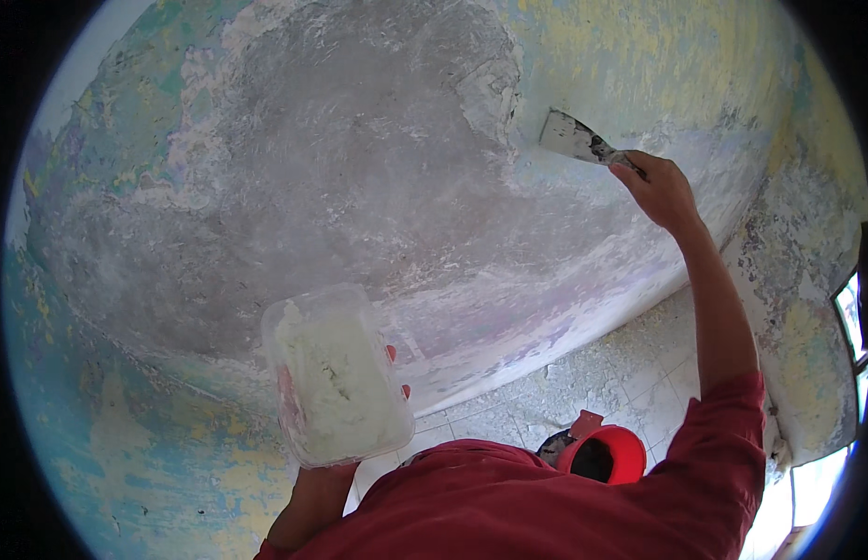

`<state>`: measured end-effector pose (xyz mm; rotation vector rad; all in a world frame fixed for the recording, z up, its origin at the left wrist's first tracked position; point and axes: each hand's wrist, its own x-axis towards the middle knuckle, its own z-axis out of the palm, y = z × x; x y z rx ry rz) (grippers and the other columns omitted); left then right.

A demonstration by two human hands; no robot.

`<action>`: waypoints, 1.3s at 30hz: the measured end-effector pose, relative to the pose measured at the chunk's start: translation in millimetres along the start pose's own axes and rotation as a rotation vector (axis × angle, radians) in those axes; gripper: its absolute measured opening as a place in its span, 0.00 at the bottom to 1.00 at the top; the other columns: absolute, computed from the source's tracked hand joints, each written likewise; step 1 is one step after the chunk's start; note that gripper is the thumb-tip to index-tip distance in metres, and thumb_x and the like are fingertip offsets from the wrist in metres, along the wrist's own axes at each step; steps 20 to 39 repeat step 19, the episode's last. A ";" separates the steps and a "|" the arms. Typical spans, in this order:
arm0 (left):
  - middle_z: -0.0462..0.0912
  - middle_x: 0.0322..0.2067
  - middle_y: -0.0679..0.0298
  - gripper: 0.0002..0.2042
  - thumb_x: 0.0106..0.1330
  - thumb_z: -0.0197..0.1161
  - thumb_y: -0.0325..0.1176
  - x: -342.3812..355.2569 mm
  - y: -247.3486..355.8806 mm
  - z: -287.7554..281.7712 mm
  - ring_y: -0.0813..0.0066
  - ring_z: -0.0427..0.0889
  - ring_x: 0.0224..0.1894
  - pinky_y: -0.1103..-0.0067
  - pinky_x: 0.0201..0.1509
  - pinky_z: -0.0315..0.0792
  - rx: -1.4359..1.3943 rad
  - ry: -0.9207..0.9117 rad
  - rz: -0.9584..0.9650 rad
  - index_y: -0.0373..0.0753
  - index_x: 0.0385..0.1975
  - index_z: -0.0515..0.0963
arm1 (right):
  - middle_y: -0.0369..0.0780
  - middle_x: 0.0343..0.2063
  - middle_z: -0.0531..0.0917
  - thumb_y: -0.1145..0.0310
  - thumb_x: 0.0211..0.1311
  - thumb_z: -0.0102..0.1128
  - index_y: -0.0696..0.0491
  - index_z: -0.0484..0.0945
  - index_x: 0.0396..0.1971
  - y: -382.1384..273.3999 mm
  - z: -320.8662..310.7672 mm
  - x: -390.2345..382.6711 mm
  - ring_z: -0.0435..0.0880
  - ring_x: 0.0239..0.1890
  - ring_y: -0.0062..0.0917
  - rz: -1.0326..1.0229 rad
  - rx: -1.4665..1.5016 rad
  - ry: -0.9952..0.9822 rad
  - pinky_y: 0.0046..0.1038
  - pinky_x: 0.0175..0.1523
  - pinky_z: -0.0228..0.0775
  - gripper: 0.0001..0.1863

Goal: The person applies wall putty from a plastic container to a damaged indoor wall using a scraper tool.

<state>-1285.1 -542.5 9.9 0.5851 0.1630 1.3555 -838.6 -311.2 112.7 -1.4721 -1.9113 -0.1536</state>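
Observation:
My right hand [660,189] is raised at the upper right, its fingers wrapped round the handle of a putty knife [572,137]. The wide metal blade points left against or just off the wall [359,140]; I cannot tell if it touches. Dark marks show near the blade's neck. Lower down, my left hand [392,354] grips a clear plastic tub [333,301] from beneath, with fingertips curled over its right side. Whitish paste [333,378] covers the inside of the tub. Most of the left hand is hidden behind it.
A large bare grey patch spans the wall, ringed by peeling blue, green and yellow paint. On the tiled floor [653,397], scattered with flakes, stands a red bucket [628,455] near my body. Bright openings [821,485] lie at the lower right.

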 end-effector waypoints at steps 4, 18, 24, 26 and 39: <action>0.53 0.77 0.51 0.45 0.68 0.53 0.70 -2.4 -1.4 5.0 0.56 0.54 0.79 0.41 0.73 0.58 0.005 0.018 0.003 0.51 0.79 0.50 | 0.47 0.26 0.85 0.48 0.71 0.59 0.54 0.83 0.41 -41.8 6.1 -5.9 0.84 0.28 0.43 0.088 0.160 0.013 0.40 0.36 0.74 0.21; 0.52 0.77 0.52 0.45 0.68 0.53 0.70 -9.3 -5.4 3.1 0.54 0.55 0.79 0.40 0.74 0.55 0.000 0.007 0.016 0.53 0.79 0.50 | 0.35 0.16 0.77 0.46 0.70 0.61 0.53 0.81 0.29 -20.1 6.6 -43.2 0.75 0.18 0.21 0.305 0.732 -0.086 0.30 0.24 0.65 0.23; 0.52 0.77 0.52 0.45 0.68 0.53 0.70 -8.6 -6.1 3.9 0.54 0.55 0.79 0.40 0.74 0.55 -0.001 0.004 0.015 0.53 0.79 0.50 | 0.32 0.16 0.76 0.45 0.70 0.62 0.52 0.82 0.30 -14.6 2.9 -42.0 0.74 0.18 0.16 0.324 0.833 -0.187 0.27 0.23 0.63 0.23; 0.52 0.77 0.52 0.45 0.68 0.53 0.70 -8.6 -6.1 3.9 0.54 0.55 0.79 0.40 0.74 0.55 -0.001 0.004 0.015 0.53 0.79 0.50 | 0.32 0.16 0.76 0.45 0.70 0.62 0.52 0.82 0.30 -14.6 2.9 -42.0 0.74 0.18 0.16 0.324 0.833 -0.187 0.27 0.23 0.63 0.23; 0.52 0.77 0.52 0.45 0.68 0.53 0.70 -8.6 -6.1 3.9 0.54 0.55 0.79 0.40 0.74 0.55 -0.001 0.004 0.015 0.53 0.79 0.50 | 0.32 0.16 0.76 0.45 0.70 0.62 0.52 0.82 0.30 -14.6 2.9 -42.0 0.74 0.18 0.16 0.324 0.833 -0.187 0.27 0.23 0.63 0.23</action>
